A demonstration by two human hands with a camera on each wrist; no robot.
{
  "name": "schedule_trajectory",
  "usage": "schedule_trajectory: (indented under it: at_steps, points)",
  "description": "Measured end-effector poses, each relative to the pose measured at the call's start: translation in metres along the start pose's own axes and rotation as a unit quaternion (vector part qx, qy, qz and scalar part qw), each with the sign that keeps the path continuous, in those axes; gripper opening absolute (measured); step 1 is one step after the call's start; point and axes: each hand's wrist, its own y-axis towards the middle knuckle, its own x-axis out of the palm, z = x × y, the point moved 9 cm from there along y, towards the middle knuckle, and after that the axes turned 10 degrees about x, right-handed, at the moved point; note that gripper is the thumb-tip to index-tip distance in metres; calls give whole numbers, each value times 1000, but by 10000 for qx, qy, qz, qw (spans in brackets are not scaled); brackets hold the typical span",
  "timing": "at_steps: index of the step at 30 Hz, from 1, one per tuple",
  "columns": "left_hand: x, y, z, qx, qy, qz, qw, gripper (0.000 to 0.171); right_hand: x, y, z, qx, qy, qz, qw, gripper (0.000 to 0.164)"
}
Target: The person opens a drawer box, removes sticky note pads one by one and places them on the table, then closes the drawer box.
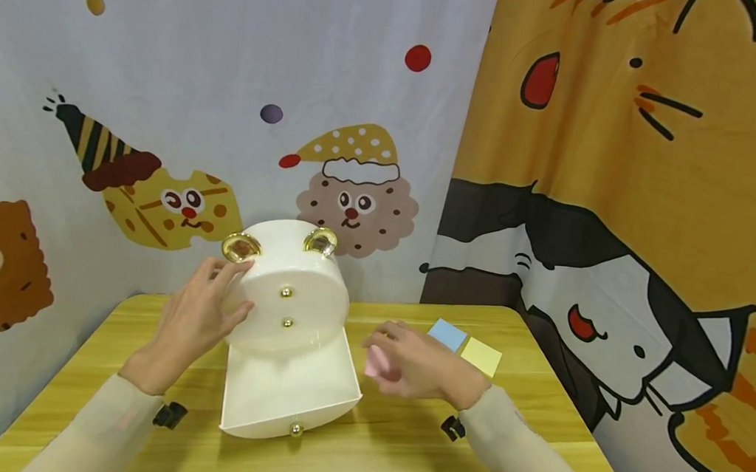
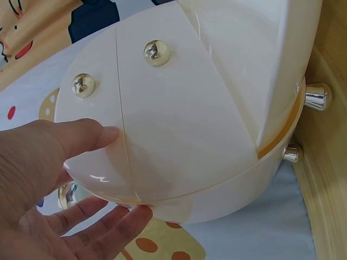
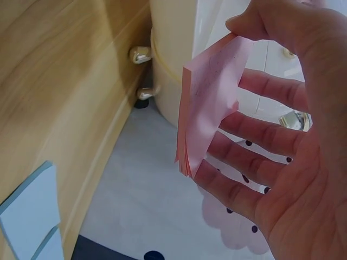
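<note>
A white rounded desktop drawer box (image 1: 320,291) with gold ears and gold knobs stands on the table. Its bottom drawer (image 1: 286,388) is pulled out toward me and shows a bare white inside. My left hand (image 1: 194,318) rests at the box's left side. In the left wrist view its thumb (image 2: 105,136) lies against the front face, while the loosely spread fingers reach to the side edge. To the right of the drawer, my right hand (image 1: 418,361) holds a pink sticky note pad (image 3: 214,97) between thumb and fingers.
Behind my right hand, a blue sticky note pad (image 1: 447,334) and a yellow one (image 1: 482,357) lie side by side on the wooden table (image 1: 414,454). A printed cartoon curtain (image 1: 198,66) hangs close behind the table and along its right side.
</note>
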Motion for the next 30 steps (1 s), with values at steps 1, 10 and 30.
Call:
schedule_trajectory:
  at_steps: [1, 10, 30]
  points:
    - [0, 0, 0, 12, 6, 10, 10000, 76, 1, -1, 2, 32, 3, -3, 10000, 61]
    - [-1, -1, 1, 55, -16, 55, 10000, 76, 0, -16, 16, 112, 90, 189, 9997, 52]
    - [1, -3, -2, 1, 61, 2, 10000, 76, 11, -52, 66, 545, 27, 371, 9978, 51]
